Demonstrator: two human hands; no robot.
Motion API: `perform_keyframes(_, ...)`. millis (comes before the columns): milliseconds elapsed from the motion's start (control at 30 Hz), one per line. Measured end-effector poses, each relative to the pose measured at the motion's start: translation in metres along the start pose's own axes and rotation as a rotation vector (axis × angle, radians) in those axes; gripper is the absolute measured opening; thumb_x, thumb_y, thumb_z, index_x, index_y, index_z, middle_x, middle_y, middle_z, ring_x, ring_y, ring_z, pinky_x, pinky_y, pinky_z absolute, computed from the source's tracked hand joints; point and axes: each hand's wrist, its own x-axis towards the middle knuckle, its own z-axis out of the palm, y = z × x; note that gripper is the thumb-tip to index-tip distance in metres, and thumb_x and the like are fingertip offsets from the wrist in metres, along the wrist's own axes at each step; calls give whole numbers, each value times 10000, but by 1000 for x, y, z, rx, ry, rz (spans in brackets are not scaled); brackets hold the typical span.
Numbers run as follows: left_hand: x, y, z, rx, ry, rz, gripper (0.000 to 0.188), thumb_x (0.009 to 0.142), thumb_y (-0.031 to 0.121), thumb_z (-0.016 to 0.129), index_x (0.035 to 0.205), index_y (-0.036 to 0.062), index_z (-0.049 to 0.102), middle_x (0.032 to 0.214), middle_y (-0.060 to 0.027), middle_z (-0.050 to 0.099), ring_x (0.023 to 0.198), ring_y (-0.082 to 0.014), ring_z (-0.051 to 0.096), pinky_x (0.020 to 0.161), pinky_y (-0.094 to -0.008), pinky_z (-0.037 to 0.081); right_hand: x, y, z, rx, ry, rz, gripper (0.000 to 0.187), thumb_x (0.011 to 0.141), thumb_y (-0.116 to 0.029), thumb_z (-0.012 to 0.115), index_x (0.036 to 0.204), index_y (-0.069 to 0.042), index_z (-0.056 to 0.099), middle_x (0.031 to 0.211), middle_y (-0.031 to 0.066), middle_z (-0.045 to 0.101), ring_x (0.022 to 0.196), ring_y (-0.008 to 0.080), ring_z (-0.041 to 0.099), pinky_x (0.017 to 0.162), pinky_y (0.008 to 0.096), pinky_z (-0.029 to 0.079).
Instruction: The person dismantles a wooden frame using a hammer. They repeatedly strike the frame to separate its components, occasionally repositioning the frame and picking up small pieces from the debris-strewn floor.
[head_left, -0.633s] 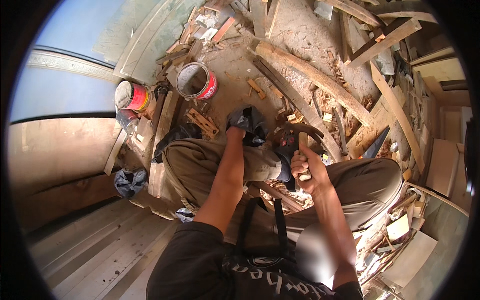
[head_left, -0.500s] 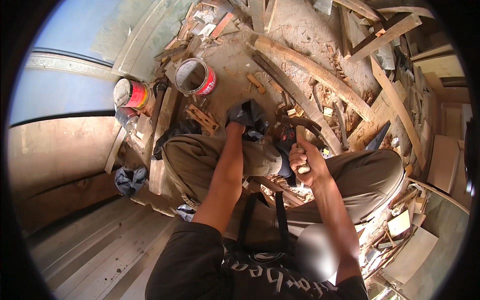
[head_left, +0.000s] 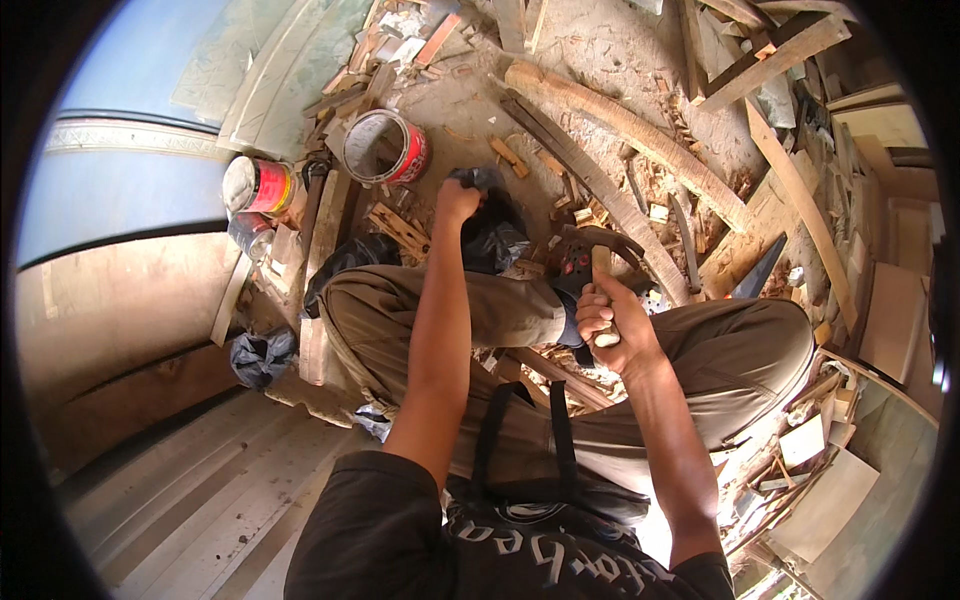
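Observation:
My left hand is closed at the upper edge of a crumpled black plastic bag, which lies on the ground beyond my bent leg. What sits inside the bag is hidden. In my right hand is a hammer, its pale wooden handle wrapped by my fingers. The dark hammer head points away from me, over a dark shoe with red spots. Both forearms reach forward over my brown trousers.
An open red bucket and a red-and-yellow can stand at the left. Long timber pieces lie across the dusty ground ahead and right, among wood scraps. Another black bag is at the left, near pale boards.
My left hand has come up out of the black bag's opening and moved slightly farther away, now closed at its edge. The right hand and hammer stay nearly still.

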Motion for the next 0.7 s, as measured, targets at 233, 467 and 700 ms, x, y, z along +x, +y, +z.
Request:
perform_keyframes(233, 17, -11, 28, 471, 381, 409, 359, 841, 253, 624, 1129, 44, 665, 1158, -179, 656, 1082, -356, 605, 893, -415, 494, 2, -11, -1, 5, 19, -2, 271, 971, -272, 597, 820, -102, 449, 618, -61, 388, 455, 29, 375, 399, 190, 329)
perform_keyframes(467, 49, -55, 66, 903, 259, 349, 394, 887, 334, 580, 1174, 71, 638, 1243, -172, 611, 1159, -346, 560, 949, -424, 460, 6, -12, -7, 36, 50, 14, 254, 982, -277, 572, 833, -110, 452, 625, -54, 397, 453, 33, 384, 395, 196, 337)
perform_keyframes(700, 37, -65, 80, 1078, 223, 319, 374, 924, 311, 540, 1208, 79, 616, 1243, -145, 609, 1141, -328, 565, 949, -436, 459, 9, -7, -5, -5, 89, -7, 256, 963, -286, 613, 841, -101, 486, 609, -56, 426, 445, 33, 403, 388, 188, 344)
